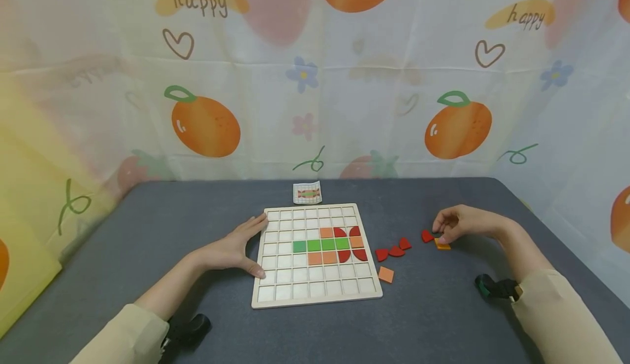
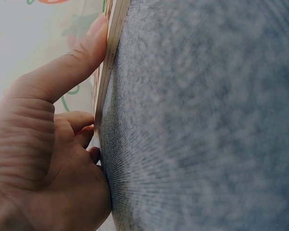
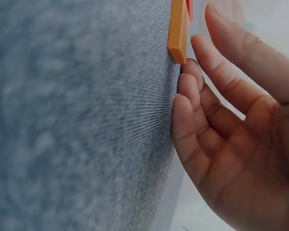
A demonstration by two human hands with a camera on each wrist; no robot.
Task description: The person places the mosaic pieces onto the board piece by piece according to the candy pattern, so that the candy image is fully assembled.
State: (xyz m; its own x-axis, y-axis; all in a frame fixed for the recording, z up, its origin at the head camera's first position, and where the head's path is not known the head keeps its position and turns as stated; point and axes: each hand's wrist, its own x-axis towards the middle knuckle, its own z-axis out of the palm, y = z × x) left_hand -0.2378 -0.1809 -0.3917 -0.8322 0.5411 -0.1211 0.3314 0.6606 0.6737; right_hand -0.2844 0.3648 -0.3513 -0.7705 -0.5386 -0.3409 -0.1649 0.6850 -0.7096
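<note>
My left hand (image 1: 233, 248) rests along the left edge of a white gridded board (image 1: 280, 291), thumb and fingers spread; in the left wrist view the thumb touches the board's wooden side (image 2: 109, 62). Green squares (image 1: 313, 245), peach squares (image 1: 322, 258) and red quarter-round tiles (image 1: 360, 254) fill some cells. On the right, my right hand (image 1: 465, 224) hovers over an orange square tile (image 1: 443, 245) lying on the table. Seen from the right wrist, thumb and index finger are apart, loosely bent, close to the orange tile (image 3: 178, 33), not pinching it. A red piece (image 1: 427, 236) lies beside it.
Red pieces (image 1: 396, 251) and a peach square (image 1: 386, 274) lie right of the board on the dark grey table (image 1: 315, 334). Behind the board is a small printed pattern card (image 1: 307, 193). A fruit-printed curtain (image 1: 315, 107) hangs behind the table.
</note>
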